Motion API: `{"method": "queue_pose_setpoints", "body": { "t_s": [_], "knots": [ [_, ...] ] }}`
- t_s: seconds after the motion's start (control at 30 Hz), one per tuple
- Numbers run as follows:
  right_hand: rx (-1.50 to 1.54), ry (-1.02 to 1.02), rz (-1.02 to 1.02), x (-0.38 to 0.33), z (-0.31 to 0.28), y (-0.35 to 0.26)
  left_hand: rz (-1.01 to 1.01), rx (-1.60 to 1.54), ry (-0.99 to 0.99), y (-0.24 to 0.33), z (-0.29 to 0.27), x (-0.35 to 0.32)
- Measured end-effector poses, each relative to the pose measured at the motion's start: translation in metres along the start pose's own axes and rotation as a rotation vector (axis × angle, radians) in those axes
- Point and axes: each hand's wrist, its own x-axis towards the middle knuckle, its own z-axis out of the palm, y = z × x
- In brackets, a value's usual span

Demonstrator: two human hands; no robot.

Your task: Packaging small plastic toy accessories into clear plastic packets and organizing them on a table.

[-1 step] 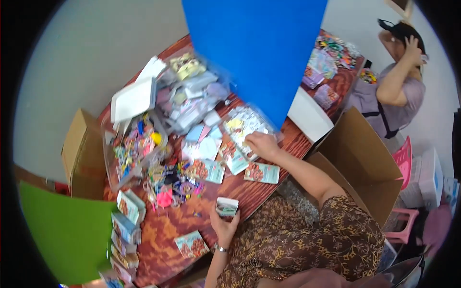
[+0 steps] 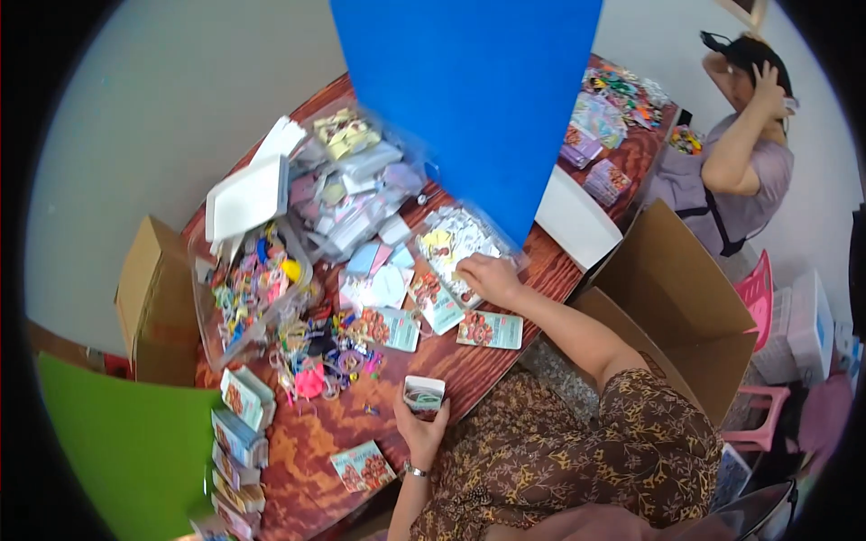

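My left hand [image 2: 422, 435] is wrapped round a small open-topped box [image 2: 424, 394], held upright near the table's front edge with something greenish inside. My right hand [image 2: 490, 277] reaches over a clear tray of small white and yellow pieces [image 2: 457, 236]. Its fingers are drawn together at the tray's near side, and whatever they pinch is hidden. Close to that hand lie several flat printed packs in pale green and red, among them one pack [image 2: 490, 330] below it and another [image 2: 437, 303] against the tray. A further printed pack [image 2: 363, 466] lies left of the held box.
Left on the red-brown table [image 2: 307, 442] are a bin of colourful trinkets [image 2: 257, 288], loose bands [image 2: 329, 361] and a row of small boxes [image 2: 239, 437]. Bagged pieces [image 2: 352, 194] lie behind. A blue panel [image 2: 469, 99] rises beyond; an open carton [image 2: 677, 288] and another person [image 2: 740, 153] are right.
The whole view has shifted slightly. Both hands keep nearly the same places, the left on the small box and the right at the tray.
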Motion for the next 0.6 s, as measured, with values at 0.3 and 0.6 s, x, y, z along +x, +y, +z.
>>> {"method": "queue_pose_setpoints", "body": {
  "t_s": [0.3,0.6],
  "knots": [
    [0.076,0.05,0.099,-0.001,-0.007,0.003,0.024,-0.054,0.039,-0.002,0.012,0.017],
    [0.098,0.119,0.125,-0.004,-0.01,0.005,0.021,-0.017,0.069,-0.005,0.017,0.012]
  ]
}}
